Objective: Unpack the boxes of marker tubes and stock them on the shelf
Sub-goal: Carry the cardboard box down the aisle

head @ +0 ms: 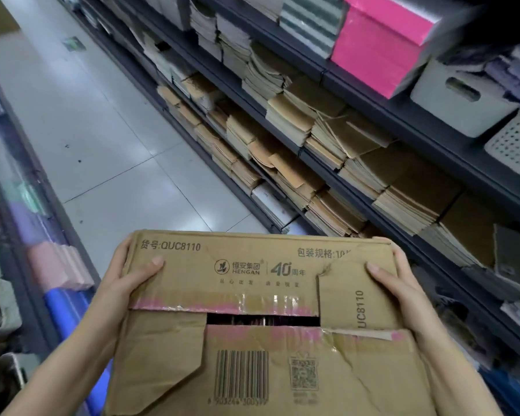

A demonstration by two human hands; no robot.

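A long dark shelf unit (pixel 336 163) runs down the right side of the aisle, its tiers packed with leaning stacks of brown-covered notebooks (pixel 321 151); higher up sit a bright pink box (pixel 379 46), a pale grey bin with a handle slot (pixel 460 97) holding what look like lilac pads, and just beside it a white perforated basket (pixel 517 145) whose contents cannot be made out. On the left a second shelf (pixel 18 205) carries blurred pastel rolls and a blue roll of paper (pixel 66 307). Between the two runs a grey tiled floor (pixel 96 145), glossy, open down the middle and narrowing towards the far end. In the foreground a worn cardboard box (pixel 252 325), printed QUC8110 with a barcode and a QR code, is carried level in front of the person, over the aisle and close to the right-hand shelf. Its top flaps are taped with pink-stained tape and torn; a dark slot gapes between them, and what lies inside is too dark to tell. The left hand (pixel 126 283) grasps the box's left edge, thumb laid on the top flap; the right hand (pixel 400 283) grasps the right edge the same way, thumb on the torn flap piece.
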